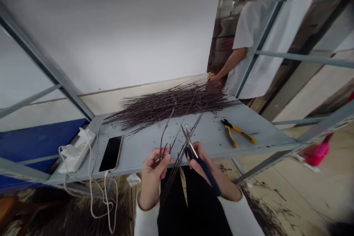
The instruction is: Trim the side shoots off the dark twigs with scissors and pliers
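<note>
My left hand [153, 173] is shut on a few thin dark twigs [163, 136], which stick up over the shelf and hang down towards my lap. My right hand [206, 164] grips a pair of scissors [188, 137] with dark blue handles, its pointed blades raised close to those twigs. A large loose heap of dark twigs [171, 105] lies on the grey metal shelf [249, 121] beyond my hands. Small dark cut bits are scattered over the shelf top.
Yellow-handled pliers [238, 132] lie on the shelf to the right. A smartphone [110, 153] and a white power strip [77, 151] with cables sit to the left. A co-worker's hand [213, 78] is at the far shelf end. Twig scraps cover the floor.
</note>
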The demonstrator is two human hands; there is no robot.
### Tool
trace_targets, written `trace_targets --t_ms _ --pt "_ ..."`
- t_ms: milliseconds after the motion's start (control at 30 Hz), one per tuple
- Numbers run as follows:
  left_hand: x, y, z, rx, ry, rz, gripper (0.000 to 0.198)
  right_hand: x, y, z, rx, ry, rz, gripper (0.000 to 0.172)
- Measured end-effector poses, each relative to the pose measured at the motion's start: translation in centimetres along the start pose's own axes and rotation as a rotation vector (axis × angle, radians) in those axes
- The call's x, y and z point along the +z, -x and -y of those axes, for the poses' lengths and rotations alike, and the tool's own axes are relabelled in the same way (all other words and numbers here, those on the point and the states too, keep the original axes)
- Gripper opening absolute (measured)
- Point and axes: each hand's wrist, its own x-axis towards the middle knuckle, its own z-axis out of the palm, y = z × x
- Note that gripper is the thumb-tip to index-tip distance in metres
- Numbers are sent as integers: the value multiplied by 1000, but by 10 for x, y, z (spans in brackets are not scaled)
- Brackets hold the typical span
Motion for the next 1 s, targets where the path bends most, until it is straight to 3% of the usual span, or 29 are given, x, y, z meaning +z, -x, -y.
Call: trace_targets --t_ms 233,533,1000 --pt "5 3 -8 -26 -2 -39 33 2 4 8 7 129 135 31" --pt "3 7 -7 -17 -111 8 24 -1 7 11 18 229 60 28" --pt "4 7 -7 74 -377 37 22 -12 12 18 9 600 -59 28"
